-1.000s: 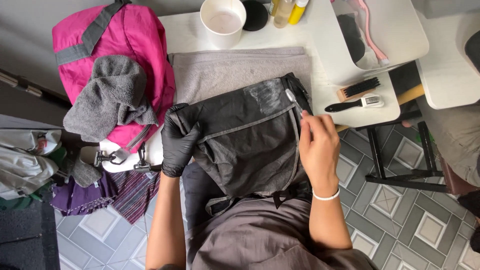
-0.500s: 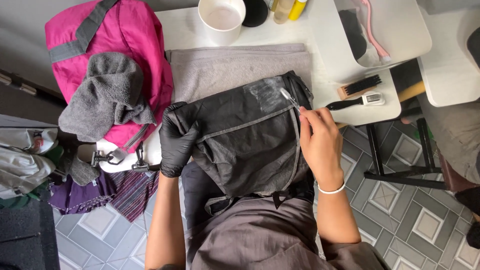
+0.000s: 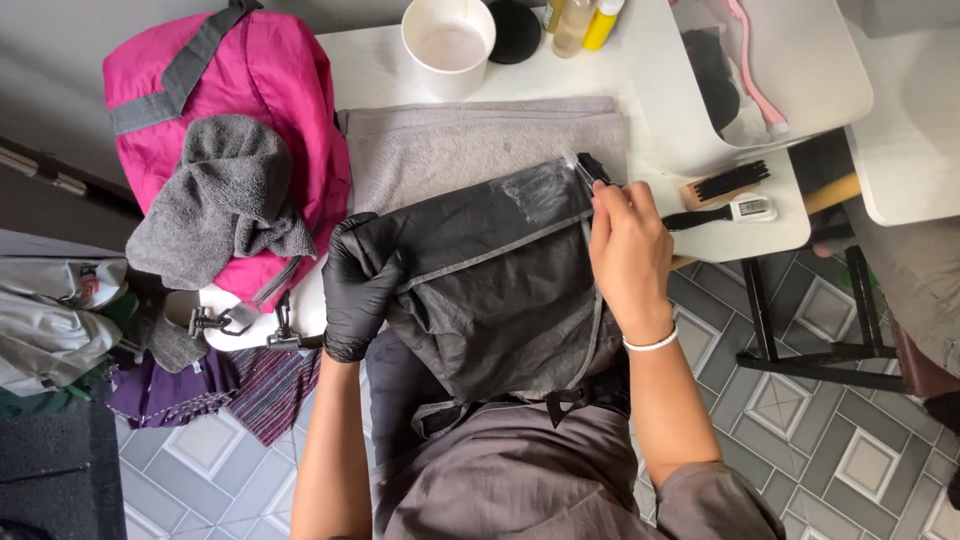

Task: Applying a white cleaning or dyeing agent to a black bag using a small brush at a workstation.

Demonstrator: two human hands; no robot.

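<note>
Left hand: in a black glove (image 3: 358, 285), closed over the left edge of a dark charcoal fabric bag with grey piping (image 3: 495, 285), fingers curled tight around a fold of the cloth.
Right hand: bare (image 3: 628, 255), white band at the wrist, fingers pinched shut around a small dark-bristled brush (image 3: 590, 168); bristle head pressed to the bag's upper right corner.
Bag: spread flat over a pale grey towel (image 3: 470, 145) on the white table (image 3: 370, 70), lower part hanging off the near edge toward the lap; whitish foamy patch (image 3: 535, 190) on the upper right panel, just beside the brush.
Behind the bag: white round plastic cup (image 3: 448, 40) on the table beyond the towel, a black round lid (image 3: 517, 28) just beside it, two small bottles, one clear and one yellow (image 3: 585, 18), at the top edge.
Left of the bag: bright pink fabric duffel with a grey strap (image 3: 265, 90), a crumpled dark grey towel (image 3: 225, 205) lying on top of it, metal clips (image 3: 240, 325) dangling at its lower end.
Right of the bag: wooden-backed black-bristle brush (image 3: 725, 185) and a black-handled brush with a white head (image 3: 722, 212), both on the table corner, apart from the right hand.
Far right: white tray (image 3: 790, 60) with a pink-handled brush (image 3: 755, 80) inside.
</note>
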